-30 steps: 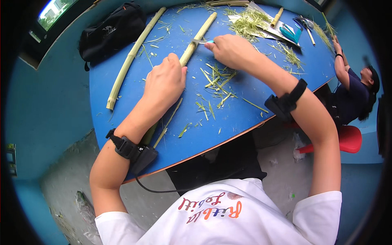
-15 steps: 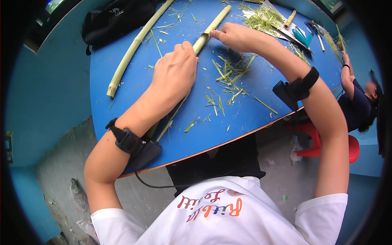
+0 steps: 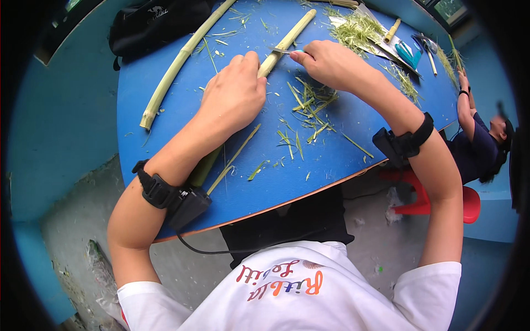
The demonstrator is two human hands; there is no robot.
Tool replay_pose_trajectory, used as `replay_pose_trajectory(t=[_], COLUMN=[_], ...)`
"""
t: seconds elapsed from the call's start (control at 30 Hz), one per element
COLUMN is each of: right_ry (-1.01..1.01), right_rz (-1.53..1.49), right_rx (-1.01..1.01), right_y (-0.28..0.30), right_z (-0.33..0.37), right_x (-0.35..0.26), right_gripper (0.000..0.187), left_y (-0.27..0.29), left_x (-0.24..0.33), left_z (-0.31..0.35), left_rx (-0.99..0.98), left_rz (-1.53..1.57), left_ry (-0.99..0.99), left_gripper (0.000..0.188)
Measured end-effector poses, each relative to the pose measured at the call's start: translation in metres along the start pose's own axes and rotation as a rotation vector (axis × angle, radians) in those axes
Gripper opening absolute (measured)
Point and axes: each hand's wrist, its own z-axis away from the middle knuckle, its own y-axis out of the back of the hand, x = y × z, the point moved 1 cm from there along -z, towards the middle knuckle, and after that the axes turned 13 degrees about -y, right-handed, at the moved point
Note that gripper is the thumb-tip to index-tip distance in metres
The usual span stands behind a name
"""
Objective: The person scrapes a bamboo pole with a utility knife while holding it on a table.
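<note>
A pale green cane stalk (image 3: 301,27) lies slantwise on the blue table, its far end pointing away to the right. My left hand (image 3: 234,91) is closed around its nearer part, and under that forearm a greener length shows. In my right hand (image 3: 326,63) is a small knife (image 3: 280,51) with a bit of teal handle showing; its blade lies across the stalk just beyond my left hand. Thin green shavings (image 3: 312,105) are scattered to the right. A long loose strip (image 3: 234,157) rests beside my left forearm.
Another long stalk (image 3: 185,66) lies at the left, near a black bag (image 3: 157,27). Shavings are heaped on paper (image 3: 356,33) at the far right, with a teal-handled tool (image 3: 408,53) beside them. A co-worker (image 3: 480,138) holds a stalk beyond the right end, near a red stool (image 3: 469,207).
My right hand has shifted slightly right and nearer to me, and the knife's blade now shows. My left hand stays on the stalk, a little nearer and to the left.
</note>
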Motion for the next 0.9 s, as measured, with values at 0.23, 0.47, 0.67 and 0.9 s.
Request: replay_pose_trajectory(t=[0.23,0.47,0.67,0.9], right_ry=[0.025,0.072,0.01,-0.029], right_rz=[0.033,-0.123,-0.063,-0.017], right_rx=[0.018,0.068,-0.021,-0.004], right_y=[0.003,-0.014,-0.009,-0.007], right_z=[0.007,-0.001,0.004,-0.008], right_x=[0.004,0.01,0.008,0.001], right_gripper=[0.052,0.05,0.052,0.053], left_y=[0.005,0.009,0.006,0.002], left_x=[-0.008,-0.004,0.003,0.001], left_z=[-0.002,0.001,0.002,0.003], left_rx=[0.028,0.004,-0.017,0.014], left_rz=[0.101,0.138,0.124,0.111], left_ry=[0.036,0.033,0.076,-0.006], left_gripper=[0.024,0.025,0.024,0.022])
